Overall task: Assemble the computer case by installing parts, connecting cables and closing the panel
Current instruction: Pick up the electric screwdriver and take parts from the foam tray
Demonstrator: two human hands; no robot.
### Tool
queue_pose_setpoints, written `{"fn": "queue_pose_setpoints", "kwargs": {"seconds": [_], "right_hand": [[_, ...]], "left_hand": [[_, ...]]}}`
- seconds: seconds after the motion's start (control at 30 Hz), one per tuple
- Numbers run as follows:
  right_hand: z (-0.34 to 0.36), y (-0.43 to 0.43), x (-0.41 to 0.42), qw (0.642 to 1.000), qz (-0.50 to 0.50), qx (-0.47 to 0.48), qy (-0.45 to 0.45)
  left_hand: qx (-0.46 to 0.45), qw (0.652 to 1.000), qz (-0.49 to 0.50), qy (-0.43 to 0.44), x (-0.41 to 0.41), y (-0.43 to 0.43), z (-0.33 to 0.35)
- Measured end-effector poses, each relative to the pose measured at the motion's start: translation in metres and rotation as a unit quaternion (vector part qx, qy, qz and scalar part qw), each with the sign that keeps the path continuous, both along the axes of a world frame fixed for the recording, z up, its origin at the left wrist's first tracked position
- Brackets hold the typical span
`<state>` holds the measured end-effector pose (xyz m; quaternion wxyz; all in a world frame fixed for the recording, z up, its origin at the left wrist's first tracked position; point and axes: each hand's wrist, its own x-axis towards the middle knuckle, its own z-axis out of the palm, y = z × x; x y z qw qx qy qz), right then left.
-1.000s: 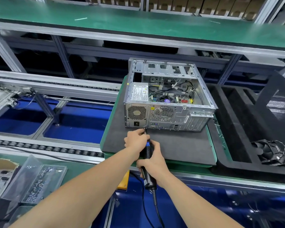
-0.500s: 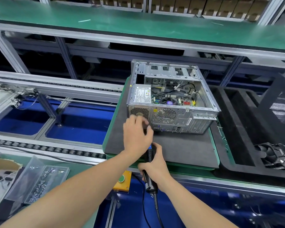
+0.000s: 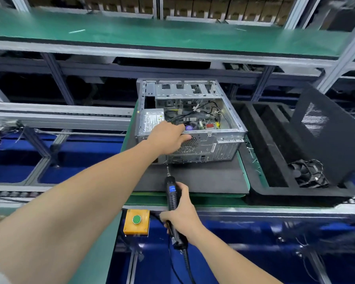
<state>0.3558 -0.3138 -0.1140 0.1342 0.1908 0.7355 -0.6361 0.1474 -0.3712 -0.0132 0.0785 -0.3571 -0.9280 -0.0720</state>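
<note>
An open silver computer case (image 3: 223, 140) lies on a black mat (image 3: 203, 179), its rear panel facing me, with the motherboard and cables visible inside. My left hand (image 3: 166, 138) grips the case's top rear edge near the power supply, thumb on the fan grille and fingers over the rim. My right hand (image 3: 184, 220) holds a black electric screwdriver (image 3: 171, 191) with a blue display. Its bit points up at the bottom left of the rear panel.
A black side panel (image 3: 326, 136) leans at the right over a black foam tray (image 3: 260, 152) holding a fan (image 3: 307, 175). A yellow button box (image 3: 136, 221) sits at the near bench edge. Conveyor rails run to the left, and a green shelf spans above.
My left hand left the screwdriver tip, rose up the rear panel and now grips the case's top edge. The screwdriver stays in my right hand, pointing at the lower rear.
</note>
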Motion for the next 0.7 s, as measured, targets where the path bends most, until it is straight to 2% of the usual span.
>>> {"fn": "queue_pose_setpoints", "kwargs": {"seconds": [0.2, 0.63, 0.7], "right_hand": [[0.006, -0.004, 0.027, 1.000, 0.016, 0.010, -0.008], [0.003, 0.000, 0.079, 0.998, 0.066, -0.002, -0.021], [0.002, 0.001, 0.083, 0.997, 0.069, 0.004, -0.021]], "left_hand": [[0.034, 0.999, -0.017, 0.035, 0.039, -0.013, -0.006], [0.049, 0.999, 0.023, 0.008, 0.105, -0.028, -0.003], [0.088, 0.996, 0.020, 0.027, 0.119, -0.033, -0.006]]}}
